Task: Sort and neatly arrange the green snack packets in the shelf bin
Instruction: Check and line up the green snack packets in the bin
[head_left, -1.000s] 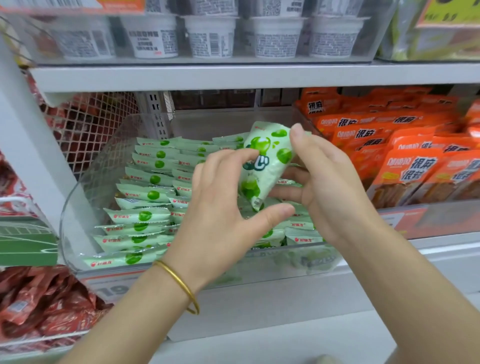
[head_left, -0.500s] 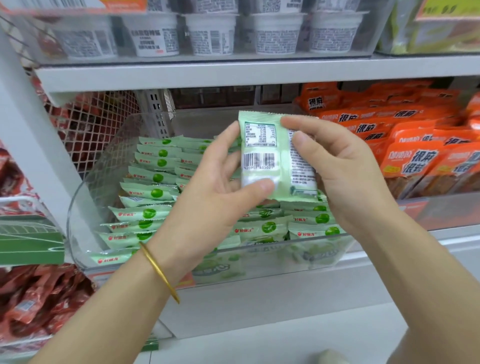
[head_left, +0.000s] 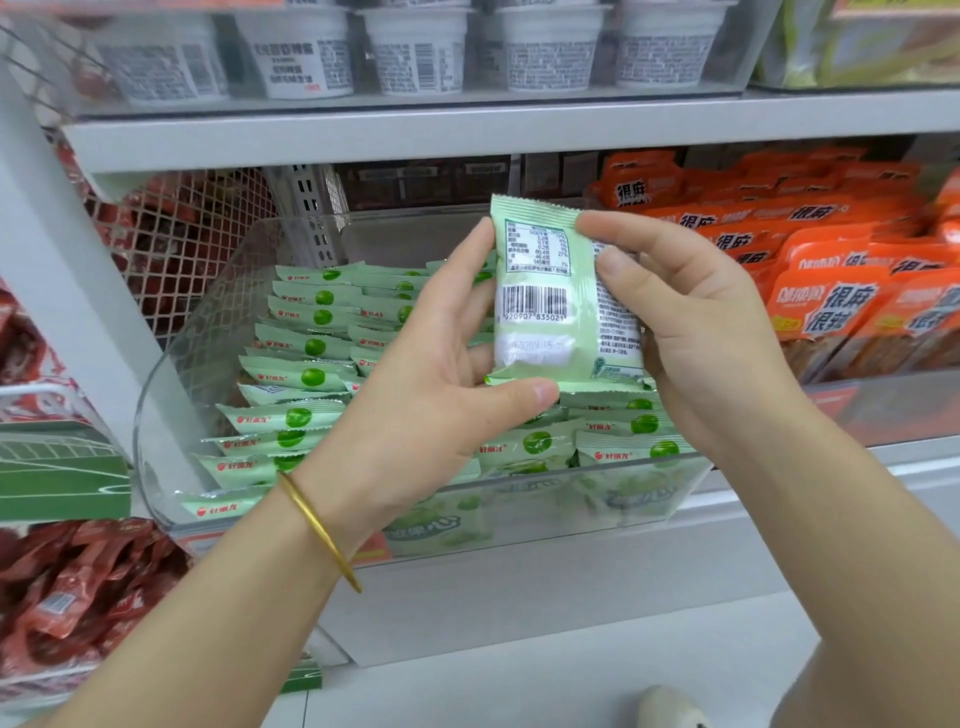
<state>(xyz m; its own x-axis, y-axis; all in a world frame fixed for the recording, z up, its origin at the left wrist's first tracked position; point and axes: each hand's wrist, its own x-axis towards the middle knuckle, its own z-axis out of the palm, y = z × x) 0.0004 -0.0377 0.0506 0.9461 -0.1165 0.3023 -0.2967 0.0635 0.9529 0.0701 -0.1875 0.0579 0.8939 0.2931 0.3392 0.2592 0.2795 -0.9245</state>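
Holding one green packet (head_left: 550, 291) upright between them, both hands hover just above the front right part of the clear bin (head_left: 156, 415). The packet's back faces the camera, showing a nutrition table, a barcode and a white date patch.

The left hand (head_left: 426, 395) grips it from the left. Its thumb is curled under the bottom seam and its fingers (head_left: 480, 244) run up along the left edge and behind. A gold bangle (head_left: 319, 530) sits on that wrist.

The right hand (head_left: 696, 332) pinches the upper right side. The thumb presses on the printed face and the index finger hooks over the top corner, while the other fingers curl behind the packet.

Below the hands, the stacked packets (head_left: 306, 376) fill the bin in overlapping rows. Each lies tilted with its green dot and red logo showing. Those on the left run in a tidy column from front to back, and more rows sit at the front right under the held packet.

Orange packets (head_left: 841, 306) stand in the next bin to the right. White cups (head_left: 415, 52) line the shelf (head_left: 467, 130) above, and red packets (head_left: 78, 582) lie at lower left.
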